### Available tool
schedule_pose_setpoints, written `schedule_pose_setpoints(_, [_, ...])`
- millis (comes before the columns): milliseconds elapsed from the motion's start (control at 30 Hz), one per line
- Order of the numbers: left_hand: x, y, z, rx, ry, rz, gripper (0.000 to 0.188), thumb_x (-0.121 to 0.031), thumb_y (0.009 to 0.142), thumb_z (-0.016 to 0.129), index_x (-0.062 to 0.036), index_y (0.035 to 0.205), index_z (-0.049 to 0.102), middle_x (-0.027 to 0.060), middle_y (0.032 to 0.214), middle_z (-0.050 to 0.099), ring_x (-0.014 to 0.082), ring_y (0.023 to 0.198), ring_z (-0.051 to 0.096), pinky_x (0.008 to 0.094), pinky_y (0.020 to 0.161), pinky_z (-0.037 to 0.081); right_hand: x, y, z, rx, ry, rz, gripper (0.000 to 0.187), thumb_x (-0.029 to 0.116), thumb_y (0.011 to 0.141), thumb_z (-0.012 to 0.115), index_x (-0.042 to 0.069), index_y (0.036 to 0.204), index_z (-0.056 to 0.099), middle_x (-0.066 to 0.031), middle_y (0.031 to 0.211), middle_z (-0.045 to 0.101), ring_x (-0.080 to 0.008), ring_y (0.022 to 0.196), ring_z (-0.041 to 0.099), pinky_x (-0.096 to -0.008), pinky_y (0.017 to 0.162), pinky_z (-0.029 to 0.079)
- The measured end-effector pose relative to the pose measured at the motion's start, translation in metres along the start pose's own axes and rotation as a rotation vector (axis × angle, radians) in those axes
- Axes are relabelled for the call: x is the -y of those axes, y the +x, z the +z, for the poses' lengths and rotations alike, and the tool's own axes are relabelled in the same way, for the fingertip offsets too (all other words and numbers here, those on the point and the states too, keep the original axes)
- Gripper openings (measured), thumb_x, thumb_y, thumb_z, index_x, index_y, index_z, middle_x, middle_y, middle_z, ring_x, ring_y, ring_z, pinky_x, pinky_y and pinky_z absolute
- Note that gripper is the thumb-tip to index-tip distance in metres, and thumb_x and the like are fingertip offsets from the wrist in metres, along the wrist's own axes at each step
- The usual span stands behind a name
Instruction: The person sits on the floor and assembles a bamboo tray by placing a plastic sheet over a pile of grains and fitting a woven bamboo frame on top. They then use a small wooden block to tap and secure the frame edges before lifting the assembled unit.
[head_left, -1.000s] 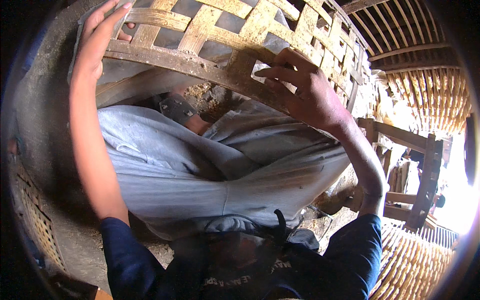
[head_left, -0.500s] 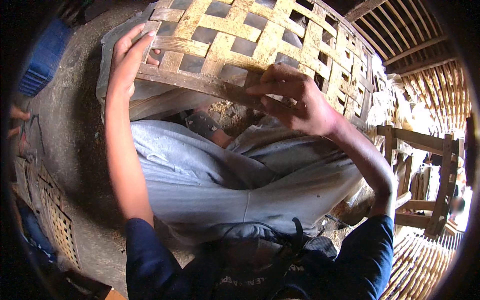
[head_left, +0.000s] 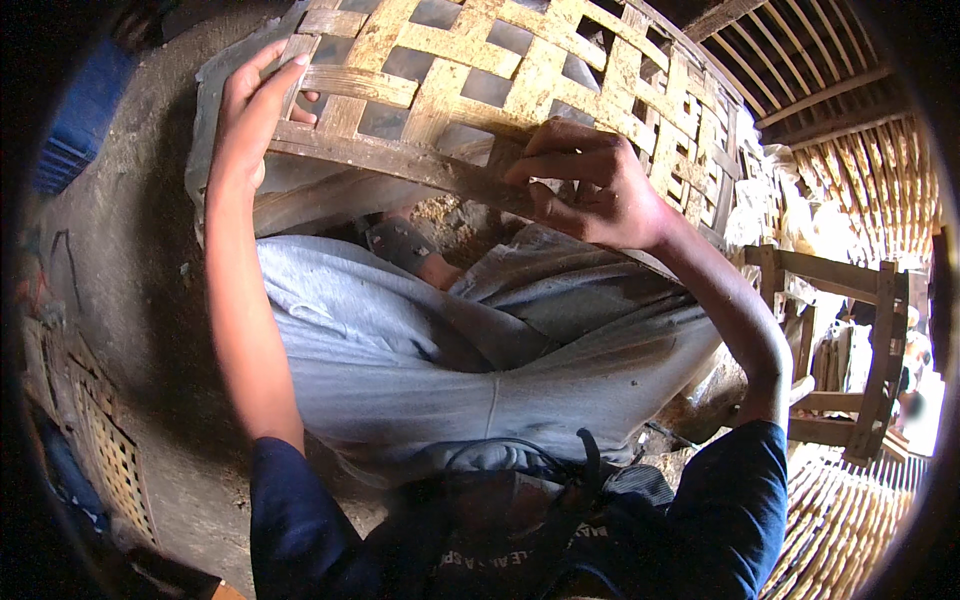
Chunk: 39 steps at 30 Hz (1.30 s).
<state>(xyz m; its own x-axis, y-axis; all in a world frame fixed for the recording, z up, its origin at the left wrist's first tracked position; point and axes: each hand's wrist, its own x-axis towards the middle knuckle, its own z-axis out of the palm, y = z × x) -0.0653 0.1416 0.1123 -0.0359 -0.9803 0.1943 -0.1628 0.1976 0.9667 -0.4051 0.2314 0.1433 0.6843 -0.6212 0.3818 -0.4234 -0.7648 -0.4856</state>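
A woven bamboo panel (head_left: 470, 60) with a wooden edge rail (head_left: 400, 165) lies tilted across my lap's far side. My left hand (head_left: 245, 125) grips its near left corner, thumb on top and fingertips showing through the gap beneath. At the middle of the near rail, my right hand (head_left: 590, 185) is closed in a pinch, index finger and thumb against the wood. Whatever sits between those fingertips is too small or hidden to make out. Dull grey sheeting (head_left: 225, 170) shows under the panel at the left.
Grey trousers (head_left: 400, 320) cover my bent legs, with a dark sandal (head_left: 400, 245) between them. A blue crate (head_left: 85, 110) stands at far left, above another woven panel (head_left: 115, 460). A wooden frame (head_left: 830, 275) rises at right beside slatted bamboo (head_left: 850, 520).
My right hand has shifted slightly up and to the right along the rail, still pinched. The left hand keeps its hold on the corner. The view has moved a little.
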Motion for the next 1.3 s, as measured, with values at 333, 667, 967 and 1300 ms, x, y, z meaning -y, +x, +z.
schedule_pose_setpoints(333, [0.010, 0.002, -0.007, -0.033, 0.036, -0.010, 0.051, -0.030, 0.095, 0.067, 0.0006, 0.135, 0.058, 0.0054, 0.103, 0.070, 0.0110, 0.080, 0.064, 0.0254, 0.065, 0.054, -0.007, -0.018, -0.017, 0.109, -0.074, 0.107, 0.020, 0.007, 0.071, 0.076, 0.002, 0.091, 0.073, -0.0166, 0.101, 0.069, -0.0300, 0.090, 0.068, -0.0394, 0.080, 0.057])
schedule_pose_setpoints(667, [0.014, 0.007, -0.008, -0.068, 0.021, 0.010, 0.057, -0.030, 0.092, 0.072, 0.0004, 0.137, 0.057, 0.0091, 0.115, 0.068, 0.0133, 0.085, 0.065, 0.0262, 0.067, 0.055, 0.007, -0.057, -0.027, -0.065, -0.116, 0.257, 0.023, 0.002, 0.084, 0.072, 0.004, 0.108, 0.073, -0.0096, 0.097, 0.066, -0.0226, 0.086, 0.065, -0.0339, 0.077, 0.053])
schedule_pose_setpoints(967, [0.001, 0.002, 0.001, -0.060, 0.061, -0.039, 0.049, -0.028, 0.094, 0.068, -0.0007, 0.134, 0.060, 0.0040, 0.108, 0.070, 0.0099, 0.084, 0.064, 0.0250, 0.067, 0.054, 0.011, -0.054, -0.036, 0.080, -0.014, 0.304, 0.019, 0.004, 0.084, 0.074, 0.006, 0.103, 0.075, -0.0130, 0.111, 0.067, -0.0284, 0.099, 0.065, -0.0380, 0.084, 0.053])
schedule_pose_setpoints(1300, [0.009, 0.001, -0.007, -0.018, 0.003, -0.039, 0.055, -0.030, 0.093, 0.070, 0.0000, 0.137, 0.056, 0.0076, 0.109, 0.069, 0.0125, 0.085, 0.063, 0.0270, 0.065, 0.053, 0.016, -0.083, -0.033, -0.032, -0.345, 0.359, 0.021, 0.003, 0.081, 0.074, 0.003, 0.101, 0.065, -0.0129, 0.097, 0.061, -0.0320, 0.091, 0.063, -0.0399, 0.081, 0.053])
